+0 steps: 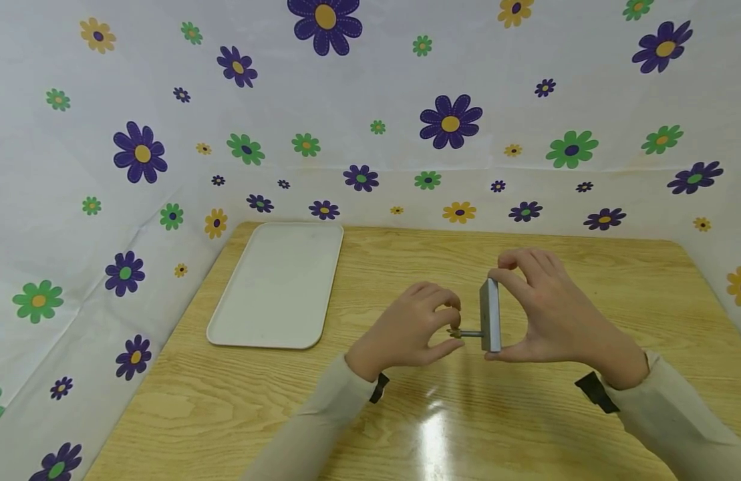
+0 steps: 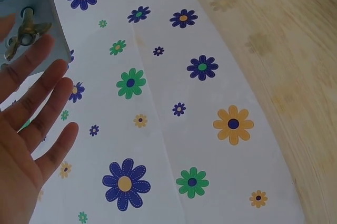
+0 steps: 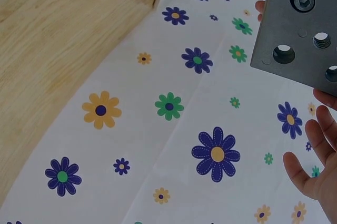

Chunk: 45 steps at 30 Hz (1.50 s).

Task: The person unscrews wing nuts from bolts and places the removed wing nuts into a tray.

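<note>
My right hand (image 1: 553, 310) holds a grey metal plate (image 1: 491, 315) on edge above the table, fingers at its top edge and thumb at its bottom. Several round holes pierce the plate (image 3: 292, 29), and a hex-socket bolt head (image 3: 303, 1) sits in one of them. The bolt's shank (image 1: 471, 333) sticks out leftward from the other face. A brass wing nut (image 2: 27, 35) is on the shank's free end. My left hand (image 1: 413, 325) is at the wing nut, with index fingertip and thumb on either side of it and the other fingers spread.
A white rectangular tray (image 1: 276, 287) lies on the wooden table (image 1: 184, 394) at the back left. Behind and to the sides hangs a white flower-printed cloth (image 1: 376, 87). Each wrist has a dark strap at the sleeve's end.
</note>
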Each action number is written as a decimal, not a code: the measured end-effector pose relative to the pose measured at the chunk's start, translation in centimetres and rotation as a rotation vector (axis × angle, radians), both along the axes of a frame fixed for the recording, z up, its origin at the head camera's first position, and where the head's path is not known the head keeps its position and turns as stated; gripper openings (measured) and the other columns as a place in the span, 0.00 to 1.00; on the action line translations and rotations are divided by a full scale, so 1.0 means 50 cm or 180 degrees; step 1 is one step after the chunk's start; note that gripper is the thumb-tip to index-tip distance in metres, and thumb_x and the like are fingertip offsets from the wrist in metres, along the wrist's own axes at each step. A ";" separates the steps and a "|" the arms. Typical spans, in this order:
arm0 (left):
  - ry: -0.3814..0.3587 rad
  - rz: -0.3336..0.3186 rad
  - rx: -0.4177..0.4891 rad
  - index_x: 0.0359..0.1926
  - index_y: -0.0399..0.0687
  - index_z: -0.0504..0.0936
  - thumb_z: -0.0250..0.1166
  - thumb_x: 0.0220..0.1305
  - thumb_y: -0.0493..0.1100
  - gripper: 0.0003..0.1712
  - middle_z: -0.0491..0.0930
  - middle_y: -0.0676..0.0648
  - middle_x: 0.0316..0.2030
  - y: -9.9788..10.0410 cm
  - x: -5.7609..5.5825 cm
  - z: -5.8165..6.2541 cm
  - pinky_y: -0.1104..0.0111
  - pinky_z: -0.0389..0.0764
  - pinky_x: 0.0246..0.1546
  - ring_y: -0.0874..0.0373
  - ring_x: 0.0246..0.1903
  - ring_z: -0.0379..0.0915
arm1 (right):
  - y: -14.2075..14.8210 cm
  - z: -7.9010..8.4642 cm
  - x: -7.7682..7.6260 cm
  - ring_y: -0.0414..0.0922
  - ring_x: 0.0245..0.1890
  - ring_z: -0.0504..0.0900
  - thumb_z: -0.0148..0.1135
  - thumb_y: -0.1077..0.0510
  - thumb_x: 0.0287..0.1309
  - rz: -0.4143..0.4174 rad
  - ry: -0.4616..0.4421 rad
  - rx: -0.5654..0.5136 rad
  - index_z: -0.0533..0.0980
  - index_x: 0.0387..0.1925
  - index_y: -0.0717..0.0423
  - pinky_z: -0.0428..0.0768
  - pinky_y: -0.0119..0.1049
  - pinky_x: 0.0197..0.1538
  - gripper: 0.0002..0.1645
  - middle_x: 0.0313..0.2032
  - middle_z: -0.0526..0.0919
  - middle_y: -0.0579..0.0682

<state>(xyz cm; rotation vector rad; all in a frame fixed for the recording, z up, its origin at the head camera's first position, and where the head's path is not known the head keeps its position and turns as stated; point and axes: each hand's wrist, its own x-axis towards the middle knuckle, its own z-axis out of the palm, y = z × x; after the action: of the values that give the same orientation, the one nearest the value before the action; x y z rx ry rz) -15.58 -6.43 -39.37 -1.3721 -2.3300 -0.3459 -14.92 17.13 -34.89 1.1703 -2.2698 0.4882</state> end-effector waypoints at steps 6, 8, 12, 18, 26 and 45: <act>0.0101 0.0068 0.0124 0.32 0.53 0.79 0.64 0.60 0.49 0.07 0.78 0.52 0.41 -0.007 -0.006 0.008 0.66 0.73 0.55 0.60 0.44 0.75 | -0.001 0.001 0.000 0.53 0.43 0.68 0.47 0.14 0.36 -0.0015 0.0037 -0.0001 0.73 0.44 0.61 0.66 0.57 0.49 0.56 0.42 0.71 0.58; 0.0107 0.0083 0.0131 0.32 0.53 0.80 0.64 0.60 0.49 0.06 0.78 0.52 0.41 -0.007 -0.007 0.010 0.66 0.73 0.55 0.59 0.44 0.75 | -0.002 0.001 0.000 0.53 0.43 0.68 0.47 0.14 0.37 -0.0009 0.0055 -0.0001 0.72 0.44 0.61 0.66 0.56 0.49 0.56 0.42 0.71 0.58; 0.0094 0.0121 0.0147 0.33 0.53 0.79 0.63 0.60 0.48 0.06 0.79 0.52 0.42 -0.007 -0.009 0.007 0.65 0.73 0.55 0.59 0.45 0.75 | -0.002 0.001 0.000 0.53 0.43 0.68 0.48 0.15 0.37 0.0012 0.0081 -0.0014 0.72 0.44 0.61 0.66 0.56 0.48 0.56 0.42 0.71 0.58; 0.0074 -0.0029 0.0250 0.34 0.53 0.78 0.65 0.58 0.52 0.10 0.77 0.52 0.42 -0.010 -0.004 0.003 0.66 0.72 0.55 0.59 0.46 0.74 | -0.001 0.000 -0.001 0.54 0.43 0.68 0.48 0.15 0.36 0.0008 0.0062 -0.0019 0.72 0.44 0.61 0.66 0.56 0.48 0.56 0.42 0.71 0.58; 0.0052 -0.0115 0.0126 0.33 0.54 0.78 0.66 0.54 0.58 0.15 0.78 0.51 0.42 -0.010 0.003 -0.001 0.66 0.72 0.56 0.59 0.46 0.74 | -0.002 0.002 0.000 0.54 0.43 0.68 0.47 0.15 0.38 0.0023 0.0055 -0.0009 0.72 0.44 0.61 0.65 0.55 0.49 0.56 0.42 0.70 0.58; 0.0041 0.0126 0.0176 0.34 0.53 0.79 0.65 0.59 0.49 0.07 0.78 0.53 0.41 -0.013 -0.014 0.003 0.65 0.73 0.55 0.59 0.44 0.74 | -0.004 0.002 -0.001 0.53 0.43 0.68 0.47 0.15 0.38 0.0039 0.0085 -0.0010 0.72 0.44 0.61 0.65 0.55 0.48 0.55 0.42 0.70 0.58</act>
<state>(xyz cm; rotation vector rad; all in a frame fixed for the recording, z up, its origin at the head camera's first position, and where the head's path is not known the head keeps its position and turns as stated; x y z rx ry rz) -16.31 -7.11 -39.21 -1.2966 -2.3163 -0.3857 -14.99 16.94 -34.77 1.1828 -2.2398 0.4779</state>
